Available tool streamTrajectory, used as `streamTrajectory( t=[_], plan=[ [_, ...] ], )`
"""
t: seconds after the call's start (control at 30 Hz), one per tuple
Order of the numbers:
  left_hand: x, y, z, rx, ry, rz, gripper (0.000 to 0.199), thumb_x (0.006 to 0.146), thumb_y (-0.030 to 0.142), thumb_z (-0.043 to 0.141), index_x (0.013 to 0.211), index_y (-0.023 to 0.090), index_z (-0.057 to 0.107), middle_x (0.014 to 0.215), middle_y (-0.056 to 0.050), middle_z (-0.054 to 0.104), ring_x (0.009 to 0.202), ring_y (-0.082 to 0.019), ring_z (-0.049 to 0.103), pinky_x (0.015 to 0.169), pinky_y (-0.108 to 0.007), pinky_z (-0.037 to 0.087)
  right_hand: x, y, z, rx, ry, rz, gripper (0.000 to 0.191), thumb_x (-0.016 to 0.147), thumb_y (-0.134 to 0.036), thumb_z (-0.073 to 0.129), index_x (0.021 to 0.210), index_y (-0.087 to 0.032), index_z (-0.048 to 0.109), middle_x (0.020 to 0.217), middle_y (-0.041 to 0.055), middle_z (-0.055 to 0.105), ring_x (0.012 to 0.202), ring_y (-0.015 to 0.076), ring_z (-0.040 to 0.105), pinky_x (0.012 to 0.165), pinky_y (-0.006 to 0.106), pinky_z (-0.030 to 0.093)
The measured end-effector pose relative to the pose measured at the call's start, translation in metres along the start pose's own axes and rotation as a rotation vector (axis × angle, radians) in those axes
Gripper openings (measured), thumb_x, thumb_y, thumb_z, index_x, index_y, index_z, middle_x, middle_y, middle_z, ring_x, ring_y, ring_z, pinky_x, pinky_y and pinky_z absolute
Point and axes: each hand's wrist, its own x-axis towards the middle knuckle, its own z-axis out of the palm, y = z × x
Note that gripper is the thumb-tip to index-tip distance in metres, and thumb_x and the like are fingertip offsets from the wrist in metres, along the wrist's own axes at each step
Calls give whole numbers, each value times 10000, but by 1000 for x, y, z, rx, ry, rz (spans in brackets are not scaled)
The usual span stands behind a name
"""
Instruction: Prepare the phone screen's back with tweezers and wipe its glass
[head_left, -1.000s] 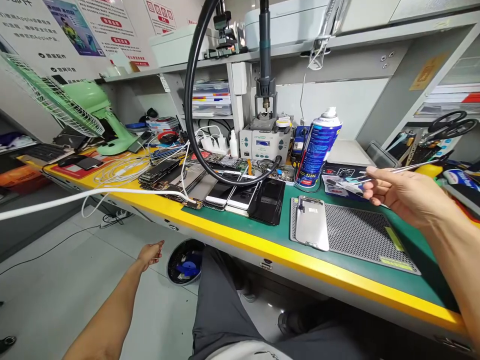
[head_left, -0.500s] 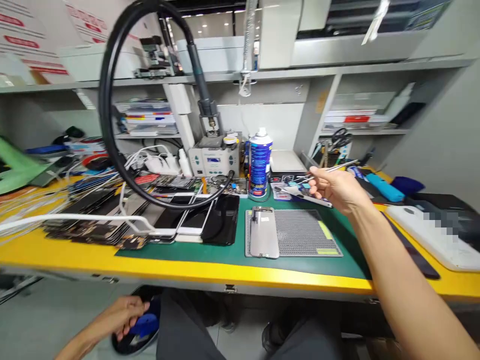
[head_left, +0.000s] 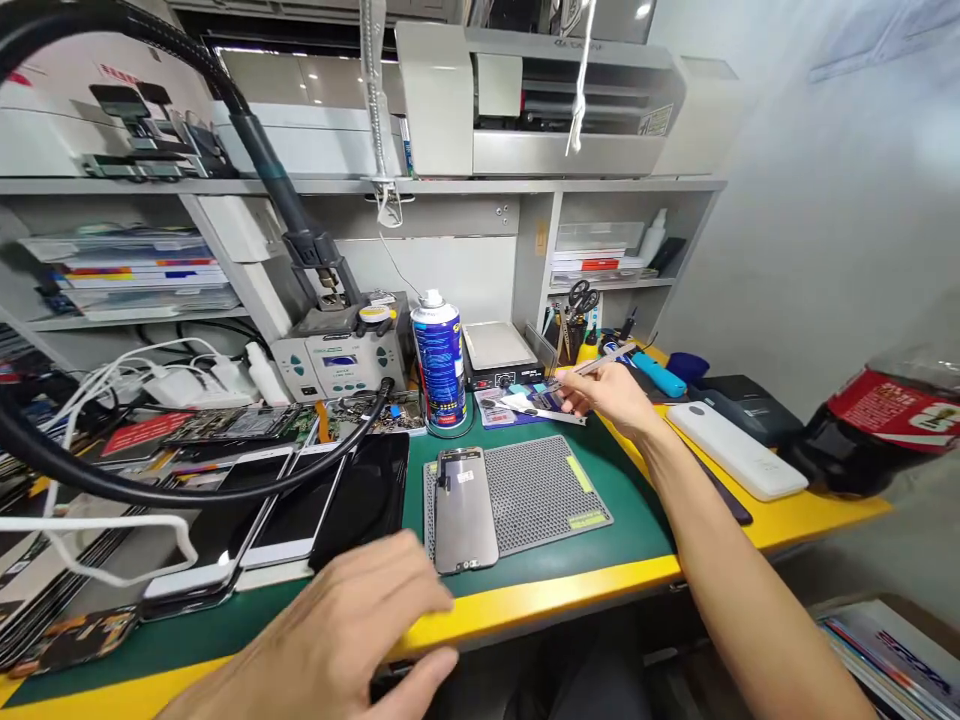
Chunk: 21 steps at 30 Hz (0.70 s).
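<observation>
My right hand (head_left: 613, 395) holds a pair of metal tweezers (head_left: 615, 357), their end sticking out above the knuckles. Its fingertips are over a blue-and-white packet (head_left: 517, 405), near a white-handled tool (head_left: 551, 412) lying there. In the foreground my left hand (head_left: 360, 615) is over the yellow bench edge, thumb apart from the bent fingers and nothing seen in it. Beyond it a silver-backed phone screen (head_left: 466, 520) rests on a grey perforated mat (head_left: 544, 495).
A blue spray can (head_left: 439, 365) stands before a grey soldering station (head_left: 337, 355). Phones (head_left: 367, 490) and bare boards crowd the left. A black hose (head_left: 150, 490) arches across the left side. A cola bottle (head_left: 892, 420) lies at the right, beyond a white phone-like slab (head_left: 739, 450).
My left hand has risen from above the floor bin to the bench's front edge, its fingers loosened. My right hand still holds the tweezers, now lower over the packet. The view has turned right.
</observation>
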Motion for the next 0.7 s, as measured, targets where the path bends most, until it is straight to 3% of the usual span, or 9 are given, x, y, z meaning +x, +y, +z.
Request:
streamTrajectory(
  t=[0.07,0.17,0.27,0.47,0.57,0.7],
  plan=[
    [38,-3,-2,42,-57,70,248,859,338,632,1094,267,667,1119,-105,667,1058,-272,614,947,-388,536,1,0,-7,-19,37,2,270,748,-329,826,791,-102,686,697,103,713,518,160,660,424,230,525],
    [64,-14,10,126,-142,30,432,828,459,653,1194,229,634,1275,-168,589,1209,-365,520,993,-543,492,2,-3,-19,-25,85,31,238,803,-326,778,786,-111,678,730,116,728,554,180,693,500,265,592],
    [66,-22,22,154,-220,-22,544,840,512,618,1306,231,588,1391,-188,528,1300,-403,461,993,-601,484,1,-7,-23,-12,66,106,215,845,-302,730,764,-112,668,739,130,736,585,203,714,571,310,630],
    [65,-17,21,246,-422,-114,529,952,482,443,1405,229,546,1518,-152,439,1388,-369,413,1076,-583,422,-1,-5,-8,28,-140,258,166,906,-249,642,803,-119,643,730,132,745,661,219,735,744,390,635],
    [68,-17,23,320,-370,-68,536,940,479,467,1374,186,583,1457,-170,507,1326,-376,493,1024,-567,480,2,3,-3,19,-200,299,169,913,-254,636,809,-121,628,737,137,747,658,217,734,768,406,629],
    [68,-22,28,408,-198,42,475,894,431,555,1271,162,660,1317,-143,642,1184,-345,621,905,-498,581,7,11,-3,15,-216,314,232,920,-305,634,770,-129,619,726,122,741,659,206,731,778,406,629]
  ],
)
